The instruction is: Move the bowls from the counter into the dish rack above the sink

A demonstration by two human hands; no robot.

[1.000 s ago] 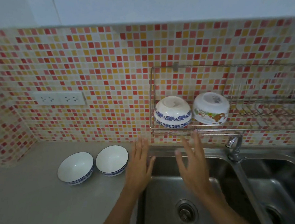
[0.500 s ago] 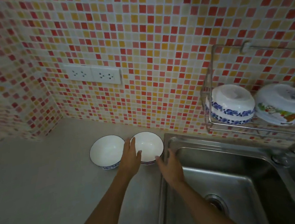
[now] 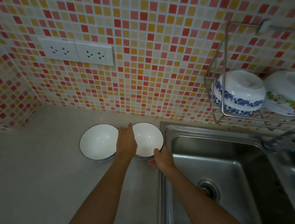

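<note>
Two white bowls with thin dark rims stand upright side by side on the grey counter (image 3: 41, 174): the left bowl (image 3: 98, 143) and the right bowl (image 3: 148, 140). My left hand (image 3: 127, 142) lies against the left edge of the right bowl, fingers stretched toward the wall. My right hand (image 3: 162, 158) grips that bowl's near right rim, thumb over the edge. On the wall at the right hangs the wire dish rack (image 3: 219, 87), holding an upturned blue-patterned bowl (image 3: 237, 93) and an upturned bowl with a coloured picture (image 3: 288, 94).
A steel double sink (image 3: 209, 160) lies right of the bowls, with a drain (image 3: 206, 189) and a tap (image 3: 288, 138) at its back. A double wall socket (image 3: 77, 52) sits on the mosaic tiles above the counter.
The view has closed in on the counter. Both hands have gone from beside the right bowl onto it, the left against its left edge, the right clasping its near rim.
</note>
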